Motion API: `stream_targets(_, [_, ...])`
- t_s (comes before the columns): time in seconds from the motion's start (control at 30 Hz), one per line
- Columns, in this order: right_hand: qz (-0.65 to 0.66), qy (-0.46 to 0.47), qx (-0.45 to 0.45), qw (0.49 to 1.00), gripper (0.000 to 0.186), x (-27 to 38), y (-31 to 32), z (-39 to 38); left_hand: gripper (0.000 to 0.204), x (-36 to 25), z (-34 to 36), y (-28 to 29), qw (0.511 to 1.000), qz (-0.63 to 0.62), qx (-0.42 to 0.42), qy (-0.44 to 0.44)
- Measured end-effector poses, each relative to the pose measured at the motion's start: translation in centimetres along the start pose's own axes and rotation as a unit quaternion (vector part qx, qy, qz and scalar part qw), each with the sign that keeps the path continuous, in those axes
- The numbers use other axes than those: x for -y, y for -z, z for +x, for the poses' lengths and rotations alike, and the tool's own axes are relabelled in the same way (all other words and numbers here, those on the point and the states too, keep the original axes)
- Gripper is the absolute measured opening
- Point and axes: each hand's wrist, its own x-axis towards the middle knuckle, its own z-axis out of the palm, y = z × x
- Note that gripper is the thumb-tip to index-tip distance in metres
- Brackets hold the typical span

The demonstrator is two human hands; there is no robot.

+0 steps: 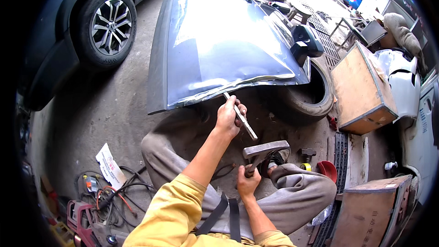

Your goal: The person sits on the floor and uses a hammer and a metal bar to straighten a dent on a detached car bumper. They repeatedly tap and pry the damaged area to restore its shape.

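A detached blue-grey car door (183, 71) lies in front of me with a bent, creased near edge. My left hand (231, 116) is closed around a flat metal chisel (247, 128). Its far end meets the door's near edge, while its other end points back toward me. Below it, my right hand (248, 183) grips the handle of a hammer (266, 148). The long steel hammer head is held just short of the chisel's near end, apart from it. Part of the handle is hidden by my fingers.
A tyre (327, 98) lies under the door's right side, near a black side mirror (307, 40). Another hammer (307, 153), a tape roll (305, 167) and a red bowl (327, 170) sit at right, beside wooden boxes (361, 91). Cables (130, 187) tangle at left; a parked car (59, 4) stands beyond.
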Motion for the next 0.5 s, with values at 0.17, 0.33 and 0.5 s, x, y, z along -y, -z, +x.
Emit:
stream_targets(0.17, [0.057, -0.187, -0.013, 0.981, 0.022, -1.9, 0.5, 0.3, 0.028, -0.5, -1.2, -0.4, 0.996, -0.082, -0.033, 0.028])
stream_targets(0.33, [-0.141, -0.304, 0.034, 0.942, 0.014, -12.0, -0.7, 2.7, 0.031, -0.8, -1.3, 0.2, 0.985, -0.152, 0.070, 0.051])
stream_targets(0.5, [-0.373, -0.166, 0.113, 0.906, 0.042, -19.8, 1.0, 5.1, 0.027, -2.1, -0.2, 4.5, 0.986, -0.065, 0.137, 0.076])
